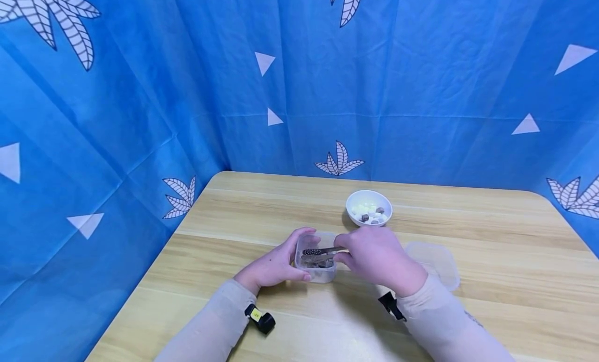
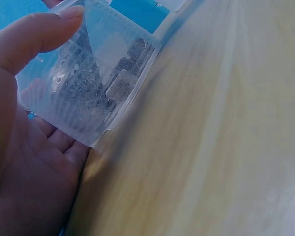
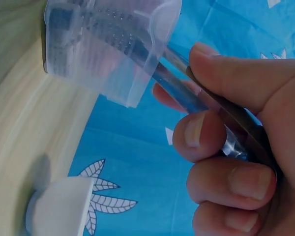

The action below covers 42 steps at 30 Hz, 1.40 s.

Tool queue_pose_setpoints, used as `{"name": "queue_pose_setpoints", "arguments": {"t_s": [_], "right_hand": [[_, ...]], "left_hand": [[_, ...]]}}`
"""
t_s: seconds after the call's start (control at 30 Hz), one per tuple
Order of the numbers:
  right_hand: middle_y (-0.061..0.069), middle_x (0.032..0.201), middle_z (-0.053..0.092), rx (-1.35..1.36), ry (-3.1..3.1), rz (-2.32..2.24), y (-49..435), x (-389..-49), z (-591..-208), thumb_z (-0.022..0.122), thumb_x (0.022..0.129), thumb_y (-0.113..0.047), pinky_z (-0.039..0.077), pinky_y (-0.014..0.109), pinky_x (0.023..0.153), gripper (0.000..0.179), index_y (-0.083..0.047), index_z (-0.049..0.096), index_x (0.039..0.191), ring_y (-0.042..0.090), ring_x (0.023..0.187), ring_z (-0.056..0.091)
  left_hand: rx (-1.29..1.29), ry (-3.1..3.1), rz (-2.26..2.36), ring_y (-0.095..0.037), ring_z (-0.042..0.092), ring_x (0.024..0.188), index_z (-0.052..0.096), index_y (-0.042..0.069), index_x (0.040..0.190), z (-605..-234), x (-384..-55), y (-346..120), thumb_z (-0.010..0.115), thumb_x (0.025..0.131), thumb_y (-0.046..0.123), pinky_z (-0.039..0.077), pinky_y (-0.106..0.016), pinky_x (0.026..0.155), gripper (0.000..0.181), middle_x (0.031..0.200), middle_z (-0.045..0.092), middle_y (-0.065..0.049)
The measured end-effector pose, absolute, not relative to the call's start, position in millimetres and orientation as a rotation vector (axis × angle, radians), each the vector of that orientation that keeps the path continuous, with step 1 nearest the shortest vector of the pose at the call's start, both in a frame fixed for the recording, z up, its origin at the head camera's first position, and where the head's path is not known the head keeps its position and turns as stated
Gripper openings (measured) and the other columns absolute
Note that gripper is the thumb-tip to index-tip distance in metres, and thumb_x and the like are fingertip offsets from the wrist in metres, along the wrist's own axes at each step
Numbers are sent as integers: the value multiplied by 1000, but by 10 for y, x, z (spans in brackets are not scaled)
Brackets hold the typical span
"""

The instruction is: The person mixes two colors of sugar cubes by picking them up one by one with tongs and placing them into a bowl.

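Observation:
My left hand [image 1: 276, 262] grips a small clear plastic container [image 1: 321, 276] from its left side, thumb at the front and fingers at the back. Through its wall in the left wrist view, several dark, rough cubes [image 2: 120, 86] lie at the bottom. Metal tongs [image 3: 179, 91] reach through the container's open top, their fingers curled round by my right hand [image 1: 374, 259]. The textured tips of the tongs are inside, close to the cubes. Whether they pinch a cube I cannot tell.
Behind the container stands a white bowl [image 1: 369, 194] with several white and dark pieces in it. A translucent lid [image 1: 442, 266] lies on the wooden table [image 1: 505, 247], partly behind my right wrist. A blue curtain [image 1: 421, 81] hangs along the back and left.

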State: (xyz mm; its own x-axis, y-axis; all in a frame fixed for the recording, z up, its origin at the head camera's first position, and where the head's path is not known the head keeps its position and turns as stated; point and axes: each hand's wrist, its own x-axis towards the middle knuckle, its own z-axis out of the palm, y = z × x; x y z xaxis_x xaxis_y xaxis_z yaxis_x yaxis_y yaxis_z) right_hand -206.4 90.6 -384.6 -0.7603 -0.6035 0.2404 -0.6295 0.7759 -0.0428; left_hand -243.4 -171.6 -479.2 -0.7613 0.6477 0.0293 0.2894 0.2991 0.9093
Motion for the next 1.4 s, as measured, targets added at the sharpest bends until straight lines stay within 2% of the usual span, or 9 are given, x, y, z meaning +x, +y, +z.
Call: {"name": "queue_pose_setpoints", "arguments": {"t_s": [0.27, 0.43, 0.53, 0.6, 0.73, 0.87, 0.97, 1.17, 1.4], "right_hand": [[-18, 71, 60, 983, -2720, 333, 1039, -2070, -3731, 79, 88, -36, 35, 29, 44, 10, -28, 74, 92, 4, 56, 46], [-16, 80, 68, 985, -2703, 392, 1147, -2060, -3612, 78, 89, -35, 45, 32, 50, 13, -27, 76, 99, 6, 63, 56], [-13, 88, 72, 989, -2675, 406, 1218, -2062, -3550, 77, 91, -34, 52, 38, 58, 16, -25, 77, 104, 11, 70, 64], [-13, 88, 72, 985, -2672, 415, 1266, -2073, -3519, 75, 92, -35, 53, 39, 60, 18, -25, 77, 106, 11, 69, 64], [-15, 83, 69, 960, -2667, 441, 1375, -2109, -3474, 74, 93, -34, 51, 35, 60, 18, -23, 77, 107, 6, 63, 57], [-17, 74, 61, 896, -2685, 466, 1510, -2148, -3430, 75, 93, -31, 42, 32, 54, 17, -22, 77, 107, 4, 59, 47], [-15, 68, 54, 814, -2724, 471, 1621, -2185, -3400, 75, 93, -30, 35, 31, 51, 16, -23, 76, 107, 7, 56, 43], [-12, 67, 53, 703, -2777, 442, 1835, -2266, -3395, 73, 94, -28, 34, 31, 51, 15, -20, 76, 106, 11, 57, 44], [-12, 73, 61, 605, -2827, 401, 2039, -2350, -3431, 71, 95, -31, 38, 33, 53, 18, -19, 76, 107, 13, 61, 49]], "left_hand": [[838, 2229, 1446, -14, 46, 134, 21, 24, 159, -4792, -2435, -1714, 85, 79, 14, 33, -44, 114, 103, 151, 43, 7], [823, 2193, 1475, -16, 49, 131, 18, 24, 159, -4791, -2430, -1712, 85, 80, 11, 35, -42, 113, 104, 148, 44, 4], [811, 2212, 1464, -15, 51, 129, 18, 27, 159, -4787, -2425, -1712, 85, 79, 11, 34, -40, 114, 104, 148, 45, 3], [795, 2220, 1458, -15, 52, 128, 19, 32, 157, -4784, -2421, -1712, 84, 79, 11, 35, -40, 113, 104, 149, 44, 2], [780, 2239, 1450, -17, 49, 132, 20, 36, 156, -4776, -2413, -1712, 85, 78, 14, 34, -42, 114, 104, 152, 41, 3], [813, 2251, 1440, -17, 42, 139, 22, 29, 158, -4781, -2421, -1711, 86, 78, 16, 30, -46, 115, 104, 154, 41, 8], [805, 2241, 1446, -18, 44, 137, 21, 26, 159, -4778, -2426, -1710, 86, 78, 16, 30, -47, 115, 105, 153, 42, 9], [766, 2242, 1447, -19, 46, 135, 21, 27, 159, -4781, -2418, -1713, 87, 77, 18, 32, -47, 114, 105, 153, 41, 9], [743, 2254, 1439, -20, 44, 137, 21, 28, 159, -4775, -2409, -1712, 87, 78, 20, 31, -48, 114, 105, 153, 40, 10]]}}
